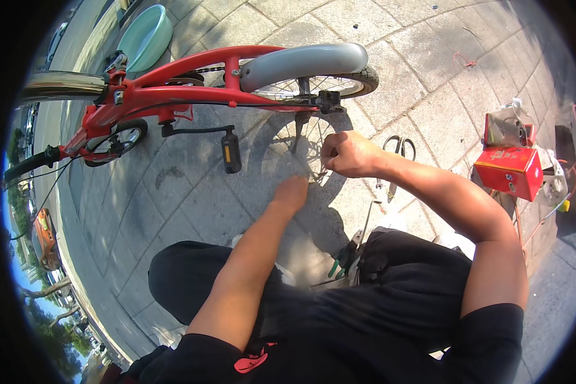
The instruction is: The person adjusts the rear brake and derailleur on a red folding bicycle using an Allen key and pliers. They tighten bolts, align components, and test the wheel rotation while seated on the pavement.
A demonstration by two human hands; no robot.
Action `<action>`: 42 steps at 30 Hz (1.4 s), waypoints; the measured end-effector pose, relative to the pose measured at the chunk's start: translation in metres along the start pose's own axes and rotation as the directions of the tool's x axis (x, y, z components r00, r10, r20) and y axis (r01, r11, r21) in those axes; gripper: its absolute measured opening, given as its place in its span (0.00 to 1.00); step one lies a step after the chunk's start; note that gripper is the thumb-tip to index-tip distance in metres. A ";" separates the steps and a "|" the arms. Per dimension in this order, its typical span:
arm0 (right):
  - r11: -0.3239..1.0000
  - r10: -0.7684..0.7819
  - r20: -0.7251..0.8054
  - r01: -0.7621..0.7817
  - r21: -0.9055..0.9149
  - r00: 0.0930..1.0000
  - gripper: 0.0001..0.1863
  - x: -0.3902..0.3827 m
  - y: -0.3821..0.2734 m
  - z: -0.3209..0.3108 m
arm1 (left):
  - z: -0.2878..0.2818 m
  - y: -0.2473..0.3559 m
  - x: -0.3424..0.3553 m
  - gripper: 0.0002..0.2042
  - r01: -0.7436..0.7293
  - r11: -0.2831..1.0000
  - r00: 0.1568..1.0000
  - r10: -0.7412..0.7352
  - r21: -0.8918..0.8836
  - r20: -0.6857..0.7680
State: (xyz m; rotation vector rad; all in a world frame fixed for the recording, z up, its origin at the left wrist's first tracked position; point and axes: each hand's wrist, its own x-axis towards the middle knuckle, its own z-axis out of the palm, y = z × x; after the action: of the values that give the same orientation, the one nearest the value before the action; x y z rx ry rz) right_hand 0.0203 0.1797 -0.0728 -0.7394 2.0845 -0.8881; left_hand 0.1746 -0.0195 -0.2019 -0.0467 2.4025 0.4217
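Observation:
My right hand is curled closed just below the rear wheel of a red bicycle. My left hand is closed lower and to its left, knuckles up and fingertips turned out of sight. Whatever either hand pinches is too small or hidden to name. Both hands are in front of the kickstand, apart from the wheel's tyre. A grey mudguard covers the top of this wheel. Black-handled scissors lie on the paving right of my right hand.
Green-handled pliers rest between my knees. On the right stand a red box and tangled cords. A pale green basin sits behind the bicycle. The pedal sticks out toward me. Parked cars line the far left.

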 end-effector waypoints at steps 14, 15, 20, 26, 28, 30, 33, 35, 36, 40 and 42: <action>0.955 -0.260 0.003 0.258 -0.146 0.966 0.15 0.011 -0.020 0.003 | -0.135 0.044 -0.028 0.16 -0.083 0.714 0.996 0.074 -0.696 -0.043; 0.975 -0.199 0.046 0.203 -0.088 0.979 0.15 0.020 -0.062 -0.002 | -0.142 0.021 -0.037 0.16 -0.041 0.795 0.999 0.014 -0.605 -0.050; 0.958 -0.285 0.018 0.284 0.026 0.958 0.15 0.013 -0.106 -0.028 | -0.182 0.010 -0.062 0.11 -0.049 0.537 0.991 0.128 -0.842 0.025; 0.924 -0.213 -0.003 0.203 0.324 0.977 0.15 -0.015 -0.144 -0.049 | -0.233 0.040 -0.158 0.13 -0.032 0.209 0.994 -0.092 -0.977 -0.053; 0.876 -0.135 0.110 0.067 0.479 0.985 0.10 -0.017 -0.149 -0.049 | -0.233 0.041 -0.182 0.12 -0.070 0.103 0.990 -0.115 -0.992 -0.081; 0.784 -0.139 0.147 0.018 0.621 0.979 0.10 -0.026 -0.150 -0.050 | -0.230 0.043 -0.188 0.13 -0.085 0.096 0.990 -0.101 -0.992 -0.094; 0.686 -0.190 0.081 0.074 0.724 0.978 0.10 -0.027 -0.138 -0.053 | -0.243 0.061 -0.187 0.12 -0.126 0.025 0.988 -0.085 -0.992 -0.128; 0.651 -0.238 0.038 0.130 0.748 0.971 0.10 -0.021 -0.136 -0.054 | -0.254 0.066 -0.191 0.11 -0.122 -0.046 0.990 -0.076 -0.991 -0.118; 0.735 -0.242 0.060 0.142 0.663 0.969 0.10 -0.020 -0.139 -0.063 | -0.261 0.073 -0.195 0.11 -0.156 -0.030 0.983 -0.104 -0.987 -0.152; 0.725 -0.306 0.150 0.128 0.677 0.940 0.09 -0.018 -0.145 -0.062 | -0.252 0.073 -0.213 0.12 -0.176 0.119 0.966 -0.169 -0.977 -0.195; 0.655 -0.352 0.177 0.107 0.748 0.919 0.06 -0.006 -0.124 -0.041 | -0.233 0.068 -0.209 0.11 -0.169 0.197 0.964 -0.172 -0.966 -0.204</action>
State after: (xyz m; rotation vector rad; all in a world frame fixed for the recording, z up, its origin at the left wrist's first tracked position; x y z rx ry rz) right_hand 0.0173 0.1248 0.0461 -0.6447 1.1882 -1.5152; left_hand 0.1772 -0.0442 0.1179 -0.7404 1.8863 2.0586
